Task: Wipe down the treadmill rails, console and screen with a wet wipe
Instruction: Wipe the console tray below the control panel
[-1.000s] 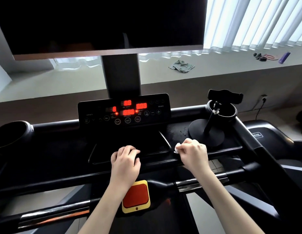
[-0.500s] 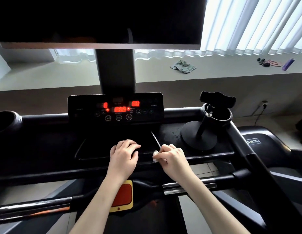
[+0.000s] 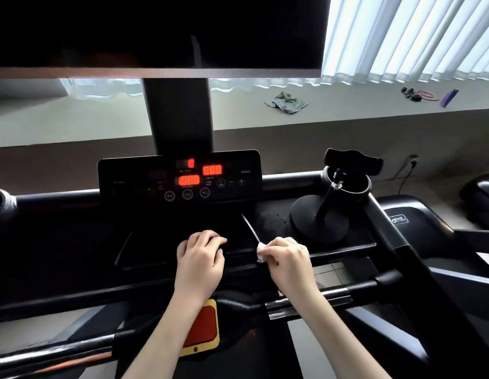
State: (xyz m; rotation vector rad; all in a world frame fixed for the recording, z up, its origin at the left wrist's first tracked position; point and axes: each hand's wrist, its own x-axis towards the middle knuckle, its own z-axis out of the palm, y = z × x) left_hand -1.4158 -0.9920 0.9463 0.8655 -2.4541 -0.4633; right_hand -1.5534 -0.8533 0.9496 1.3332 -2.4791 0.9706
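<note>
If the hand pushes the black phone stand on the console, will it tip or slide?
Likely slides: the phone stand has a wide, flat round base. Pushed high at the clamp, it might tip, as the thin stem leans.

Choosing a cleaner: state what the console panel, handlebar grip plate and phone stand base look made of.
Console panel: smooth black plastic or glass; red digits glow through it. Handlebar grip plate: polished metal, bright streaked reflections. Phone stand base: matte black, metal or plastic, unclear; no glare.
</note>
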